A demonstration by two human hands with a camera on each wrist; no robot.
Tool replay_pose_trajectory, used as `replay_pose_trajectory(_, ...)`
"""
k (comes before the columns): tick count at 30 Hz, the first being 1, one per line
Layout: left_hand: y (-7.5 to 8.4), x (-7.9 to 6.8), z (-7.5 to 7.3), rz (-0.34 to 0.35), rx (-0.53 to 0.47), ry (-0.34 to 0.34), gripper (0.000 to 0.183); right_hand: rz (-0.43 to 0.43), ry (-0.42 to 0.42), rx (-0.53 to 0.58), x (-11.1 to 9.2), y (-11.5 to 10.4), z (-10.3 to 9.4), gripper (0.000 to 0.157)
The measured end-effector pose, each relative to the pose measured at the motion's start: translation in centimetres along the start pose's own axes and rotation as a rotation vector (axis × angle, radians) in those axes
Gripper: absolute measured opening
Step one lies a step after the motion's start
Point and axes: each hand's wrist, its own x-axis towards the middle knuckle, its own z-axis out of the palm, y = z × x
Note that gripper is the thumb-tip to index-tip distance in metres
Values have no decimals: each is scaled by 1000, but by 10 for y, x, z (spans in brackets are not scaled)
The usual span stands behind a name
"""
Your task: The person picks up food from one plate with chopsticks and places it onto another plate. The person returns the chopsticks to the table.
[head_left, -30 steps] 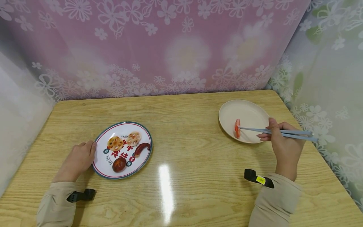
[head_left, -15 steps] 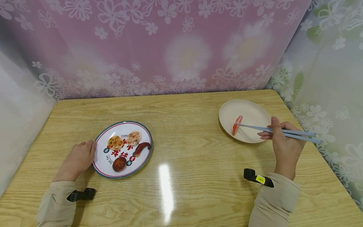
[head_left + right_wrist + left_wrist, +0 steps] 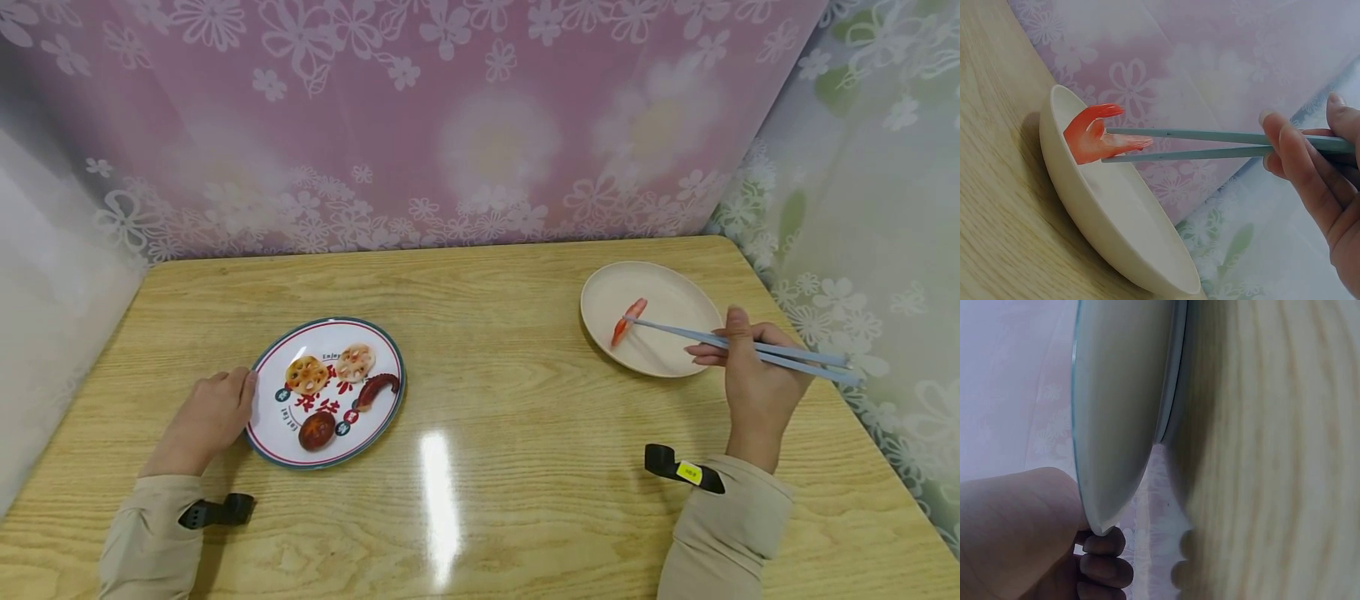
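My right hand (image 3: 761, 387) grips a pair of light blue chopsticks (image 3: 1210, 134). Between their tips is an orange-red shrimp (image 3: 1094, 139), at the left side of a cream plate (image 3: 675, 300); whether it touches the plate I cannot tell. At the left of the table, my left hand (image 3: 206, 417) pinches the rim of a white plate (image 3: 273, 437) with a blue-green edge. That rim sits between thumb and curled fingers (image 3: 1107, 569) in the left wrist view. On this plate lie two lotus root slices (image 3: 307, 376), a dark red tentacle piece (image 3: 375, 392) and a brown mushroom (image 3: 317, 431).
Both plates stand on a wood-grain table (image 3: 487, 350). A pink flowered curtain (image 3: 450, 125) hangs behind its far edge, and a pale flowered curtain (image 3: 885, 250) runs along the right side. Each wrist wears a black camera strap (image 3: 217, 511).
The chopstick tips and shrimp have shifted slightly up over the cream plate, and the shrimp has turned from upright to slanted. My right hand has drifted a little right. My left hand stays put.
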Motion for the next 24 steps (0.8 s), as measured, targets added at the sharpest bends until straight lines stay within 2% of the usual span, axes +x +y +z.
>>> replay_pose_trajectory(12, -1, 1, 1, 7, -10, 7, 38, -17, -5, 87, -1, 2, 0, 31)
replay_pose_trajectory(19, -1, 0, 0, 10, -15, 17, 36, -28, -1, 86, 0, 3, 0, 32)
replay_pose_trajectory(24, -1, 0, 1, 9, -14, 10, 37, -85, -16, 93, -1, 2, 2, 35)
